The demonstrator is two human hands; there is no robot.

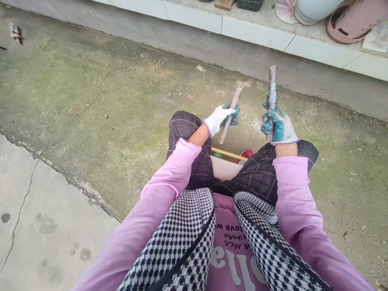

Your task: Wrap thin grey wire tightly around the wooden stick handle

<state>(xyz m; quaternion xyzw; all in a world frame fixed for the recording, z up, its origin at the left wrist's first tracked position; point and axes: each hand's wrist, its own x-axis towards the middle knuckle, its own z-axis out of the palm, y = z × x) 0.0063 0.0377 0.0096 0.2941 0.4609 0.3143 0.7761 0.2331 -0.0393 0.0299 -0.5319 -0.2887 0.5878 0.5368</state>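
Both my hands wear white work gloves with blue-green coated fingers. My left hand (226, 117) is closed round a bare, rough wooden stick (235, 98), tilted with its upper end to the right. In my right hand (277, 123) is a second stick (273, 72), held almost upright by its lower part. Silvery wire (272, 97) is wound in a thick bulge round the middle of that stick. A thin strand (256, 98) runs from the wound wire toward the left stick; where it ends at my left hand I cannot make out.
Below my hands, a yellow rod (228, 154) lies across between my knees, near a red and white shoe (247, 153). A tiled ledge (251, 32) runs along the front, bearing a pink pot (354, 22) and a white container (315, 10). Mossy concrete (106, 97) surrounds me.
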